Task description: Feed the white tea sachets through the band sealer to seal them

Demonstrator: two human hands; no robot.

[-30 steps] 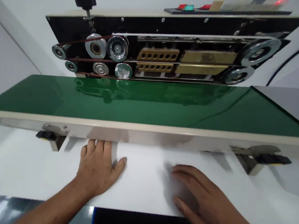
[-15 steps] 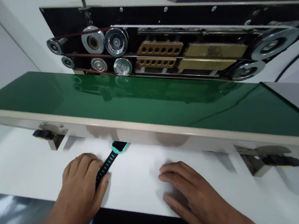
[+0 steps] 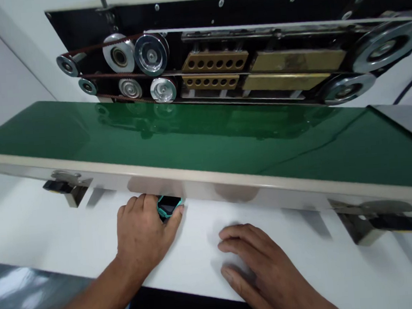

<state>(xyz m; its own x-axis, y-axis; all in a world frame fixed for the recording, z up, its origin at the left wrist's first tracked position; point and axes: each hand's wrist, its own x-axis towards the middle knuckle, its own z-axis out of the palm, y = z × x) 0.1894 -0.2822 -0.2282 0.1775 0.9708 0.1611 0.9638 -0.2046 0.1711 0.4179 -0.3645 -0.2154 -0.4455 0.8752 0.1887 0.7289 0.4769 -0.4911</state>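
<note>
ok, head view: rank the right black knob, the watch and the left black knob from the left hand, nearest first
1. Watch: at the left hand, beside its thumb.
2. Left black knob: off to its left.
3. Right black knob: far right, past the right hand.

Place: workshop | green conveyor belt (image 3: 198,143) | machine (image 3: 188,14) with exposed pulleys (image 3: 151,55) | white worktable (image 3: 195,250)
</note>
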